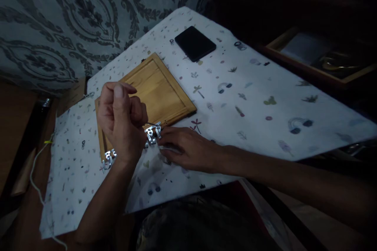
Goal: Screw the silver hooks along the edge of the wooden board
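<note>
At the near edge of the wooden board (pixel 163 86), toward its right corner, the fingers meet: the left hand (pixel 121 113) is curled into a fist with the thumb on top, and a thin rod (pixel 152 124) runs from it to a shiny hinge (pixel 150 133), so it looks to be gripping that tool, though its handle is hidden. The right hand (pixel 188 147) touches the hinge with its fingertips, thumb a narrow gap below the fingers; whether they pinch anything I can't make out. To do this well, I would have the right fingertips press the hinge firmly to the wood, seat the rod's tip squarely, and turn from the wrist with light pressure, since a slip could score the board. The second hinge (pixel 108 157), of the same bright, curved metal, sits at the near-left corner. The board lies flat on the left half of the table (pixel 265 133), honey-coloured and streaked with grain, a raised frame round its recessed middle. Under it spreads a white cloth (pixel 224 125) printed with small leaves and rainbows. Beyond, nearer the table's far corner, lies a smooth black tablet (pixel 195 43), and past the right edge stands a wooden drawer (pixel 306 65), pulled out.
</note>
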A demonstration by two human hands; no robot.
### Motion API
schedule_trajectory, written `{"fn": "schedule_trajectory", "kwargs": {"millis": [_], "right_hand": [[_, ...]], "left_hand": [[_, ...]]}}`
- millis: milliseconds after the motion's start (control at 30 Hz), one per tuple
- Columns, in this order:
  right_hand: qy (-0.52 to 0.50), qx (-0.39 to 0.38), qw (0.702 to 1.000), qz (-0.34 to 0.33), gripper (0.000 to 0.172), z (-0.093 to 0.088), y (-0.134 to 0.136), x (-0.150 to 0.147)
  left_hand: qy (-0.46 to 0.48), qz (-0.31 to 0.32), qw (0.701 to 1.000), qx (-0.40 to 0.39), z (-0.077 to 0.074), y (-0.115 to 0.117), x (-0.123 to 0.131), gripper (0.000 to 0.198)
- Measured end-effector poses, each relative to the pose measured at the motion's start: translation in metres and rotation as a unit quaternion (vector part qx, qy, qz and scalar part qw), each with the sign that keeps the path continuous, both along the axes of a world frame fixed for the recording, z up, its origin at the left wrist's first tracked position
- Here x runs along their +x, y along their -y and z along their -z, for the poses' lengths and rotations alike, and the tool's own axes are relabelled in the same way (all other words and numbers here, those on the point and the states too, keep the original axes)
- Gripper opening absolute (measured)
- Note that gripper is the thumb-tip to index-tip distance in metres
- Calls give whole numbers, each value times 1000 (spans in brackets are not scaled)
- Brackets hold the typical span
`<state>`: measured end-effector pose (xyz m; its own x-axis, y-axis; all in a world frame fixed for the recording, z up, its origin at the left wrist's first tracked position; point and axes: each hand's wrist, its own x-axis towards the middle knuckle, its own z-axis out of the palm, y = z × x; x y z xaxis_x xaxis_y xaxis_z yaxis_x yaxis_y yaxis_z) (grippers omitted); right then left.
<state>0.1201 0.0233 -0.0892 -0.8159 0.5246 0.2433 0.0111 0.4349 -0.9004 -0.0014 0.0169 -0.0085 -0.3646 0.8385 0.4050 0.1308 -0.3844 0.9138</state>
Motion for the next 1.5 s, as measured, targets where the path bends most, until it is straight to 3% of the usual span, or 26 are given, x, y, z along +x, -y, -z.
{"fn": "schedule_trajectory", "kwargs": {"millis": [233, 667, 800, 1033, 1200, 1500], "right_hand": [[-2, -12, 1000, 3, 15, -6, 0, 2], [-3, -29, 1000, 1, 16, -2, 0, 2], [-9, -22, 1000, 2, 16, -2, 0, 1], [-6, 4, 1000, -1, 12, -1, 1, 2], [-9, 10, 1000, 9, 11, 2, 1, 1], [-19, -4, 1000, 0, 13, 0, 0, 1]], "left_hand": [[24, 134, 991, 6, -2, -10, -14, 24], [30, 196, 980, -28, -5, -13, -20, 20], [31, 167, 985, -18, -4, -11, -18, 22], [53, 34, 997, 39, -18, 11, -15, 20], [58, 84, 993, 60, -14, 15, -13, 20], [24, 66, 998, -1, -6, 15, -12, 21]]}}
